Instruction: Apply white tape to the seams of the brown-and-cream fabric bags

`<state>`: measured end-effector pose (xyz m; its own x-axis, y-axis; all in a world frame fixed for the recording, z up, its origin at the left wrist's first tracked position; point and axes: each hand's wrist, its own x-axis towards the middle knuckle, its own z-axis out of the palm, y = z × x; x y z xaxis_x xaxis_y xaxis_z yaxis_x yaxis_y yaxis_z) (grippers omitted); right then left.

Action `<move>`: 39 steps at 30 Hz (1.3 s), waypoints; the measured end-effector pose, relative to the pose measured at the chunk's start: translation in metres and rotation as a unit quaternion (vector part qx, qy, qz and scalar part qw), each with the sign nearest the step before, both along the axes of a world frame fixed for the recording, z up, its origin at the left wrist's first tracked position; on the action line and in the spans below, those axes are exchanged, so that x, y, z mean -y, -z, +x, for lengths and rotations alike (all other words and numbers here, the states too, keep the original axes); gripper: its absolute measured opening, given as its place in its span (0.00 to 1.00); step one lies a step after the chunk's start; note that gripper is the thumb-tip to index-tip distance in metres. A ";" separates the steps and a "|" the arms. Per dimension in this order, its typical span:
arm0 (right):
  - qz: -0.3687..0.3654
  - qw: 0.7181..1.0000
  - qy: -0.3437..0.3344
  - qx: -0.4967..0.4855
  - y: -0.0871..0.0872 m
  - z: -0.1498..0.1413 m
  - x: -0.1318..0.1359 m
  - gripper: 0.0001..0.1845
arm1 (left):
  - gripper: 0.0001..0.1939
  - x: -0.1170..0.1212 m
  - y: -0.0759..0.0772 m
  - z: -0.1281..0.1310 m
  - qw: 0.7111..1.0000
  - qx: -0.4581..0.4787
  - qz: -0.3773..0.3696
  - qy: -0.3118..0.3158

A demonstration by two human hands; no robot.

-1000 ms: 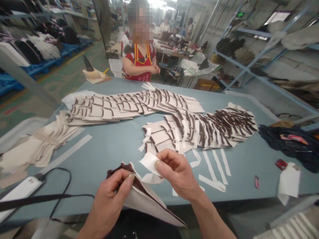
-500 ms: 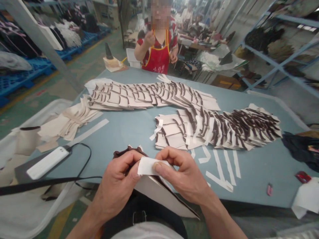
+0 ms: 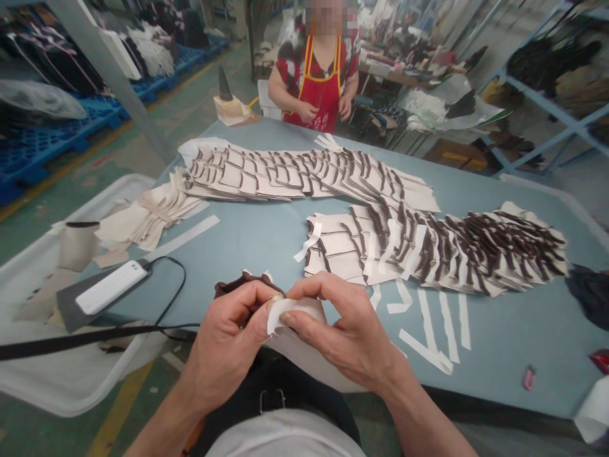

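Between my hands, close to my body at the table's near edge, is a cream fabric piece [image 3: 314, 362] with a dark brown edge showing behind the fingers. My left hand [image 3: 233, 343] is closed on the piece, its thumb beside the end of a white tape strip [image 3: 304, 309]. My right hand [image 3: 349, 330] pinches the strip against the piece, thumb on top and fingers behind. The fingertips of both hands nearly meet at the strip. Parts of the piece are hidden by the hands.
Overlapping cream pieces with brown edges [image 3: 266, 171] lie in rows across the blue table [image 3: 257, 238]. Loose white strips [image 3: 428, 320] lie right of my hands. A white power bank [image 3: 111, 287] with a black cable sits at left. A person in a red apron [image 3: 323, 95] stands opposite.
The white strip has been bent over, and the fabric's lower part has swung in under my right hand. Across the table, the person's raised hand has come down. The view has shifted slightly.
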<state>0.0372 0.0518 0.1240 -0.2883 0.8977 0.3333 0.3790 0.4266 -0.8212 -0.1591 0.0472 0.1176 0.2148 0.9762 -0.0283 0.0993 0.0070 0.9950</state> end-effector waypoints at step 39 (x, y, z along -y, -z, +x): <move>-0.227 0.973 0.032 -0.023 0.002 -0.017 -0.009 0.14 | 0.20 0.007 0.041 -0.006 0.985 0.106 -0.113 -0.070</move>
<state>0.0205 0.0612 0.1221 -0.2218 0.9710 -0.0894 0.3504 -0.0062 -0.9366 -0.1650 0.0398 0.0767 0.1032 0.9705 -0.2180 -0.1276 0.2303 0.9647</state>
